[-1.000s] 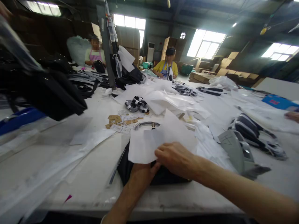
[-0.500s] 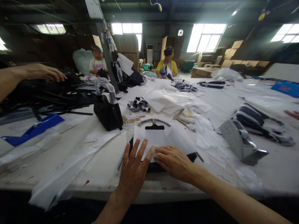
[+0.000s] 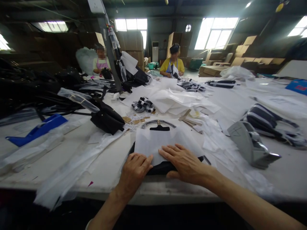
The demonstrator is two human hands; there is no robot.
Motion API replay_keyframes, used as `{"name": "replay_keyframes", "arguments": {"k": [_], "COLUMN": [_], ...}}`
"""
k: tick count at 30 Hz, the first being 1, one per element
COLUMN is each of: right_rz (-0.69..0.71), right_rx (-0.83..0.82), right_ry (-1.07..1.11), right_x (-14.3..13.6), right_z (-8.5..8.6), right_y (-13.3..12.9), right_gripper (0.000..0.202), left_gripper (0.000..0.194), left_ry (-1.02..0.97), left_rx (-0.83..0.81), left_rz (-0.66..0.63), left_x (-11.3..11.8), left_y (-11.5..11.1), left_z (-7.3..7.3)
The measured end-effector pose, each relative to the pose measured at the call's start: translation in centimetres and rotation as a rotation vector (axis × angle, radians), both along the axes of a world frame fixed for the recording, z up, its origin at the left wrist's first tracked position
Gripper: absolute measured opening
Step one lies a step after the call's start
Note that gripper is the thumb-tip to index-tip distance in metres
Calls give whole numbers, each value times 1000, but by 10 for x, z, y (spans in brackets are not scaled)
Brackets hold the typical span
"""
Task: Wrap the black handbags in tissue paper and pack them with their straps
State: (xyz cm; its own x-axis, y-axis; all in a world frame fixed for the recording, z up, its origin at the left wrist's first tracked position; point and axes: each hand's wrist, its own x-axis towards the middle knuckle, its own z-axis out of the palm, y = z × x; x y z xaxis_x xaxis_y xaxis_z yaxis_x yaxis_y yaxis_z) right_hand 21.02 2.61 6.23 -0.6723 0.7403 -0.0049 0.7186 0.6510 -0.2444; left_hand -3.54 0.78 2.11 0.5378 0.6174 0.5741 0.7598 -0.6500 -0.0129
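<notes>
A black handbag lies flat before me at the table's front, its wrapped round handle and a dark flap with a gold-coloured clasp pointing away. White paper sheets cover most of it. My left hand is at the lower left of the paper, fingers bent and close together, closed on its edge. Flat on the paper to the right rests my right hand, open, fingers stretched and thumb near the bag's dark lower edge. Both palms are hidden from above.
A small black bag and a blue tape dispenser stand to the left. At right are a grey tape dispenser and a striped dark bag. Loose paper is piled behind. Two co-workers sit across the table.
My left hand has gone from spread fingers to bent ones at the paper's lower edge. My right hand has flattened out. Another person's arm at left is gone; the small black bag has tipped over.
</notes>
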Motion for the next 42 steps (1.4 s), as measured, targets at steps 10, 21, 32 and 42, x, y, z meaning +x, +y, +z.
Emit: {"name": "replay_keyframes", "arguments": {"k": [10, 21, 32, 42], "right_rz": [31, -195, -226, -92], "right_rx": [-110, -294, -197, -110], "right_ry": [0, 335, 65, -57], "right_x": [-11, 0, -17, -14], "right_z": [-9, -11, 10, 9], "right_y": [-10, -3, 9, 25], "right_gripper": [76, 66, 25, 25], "left_gripper": [37, 70, 38, 41], "left_ry": [130, -145, -111, 73], "left_rx": [-76, -434, -564, -471], "left_rz": [63, -64, 5, 14], "left_x": [6, 35, 40, 42], "left_y": [-5, 1, 5, 8], "left_z": [13, -21, 6, 9]}}
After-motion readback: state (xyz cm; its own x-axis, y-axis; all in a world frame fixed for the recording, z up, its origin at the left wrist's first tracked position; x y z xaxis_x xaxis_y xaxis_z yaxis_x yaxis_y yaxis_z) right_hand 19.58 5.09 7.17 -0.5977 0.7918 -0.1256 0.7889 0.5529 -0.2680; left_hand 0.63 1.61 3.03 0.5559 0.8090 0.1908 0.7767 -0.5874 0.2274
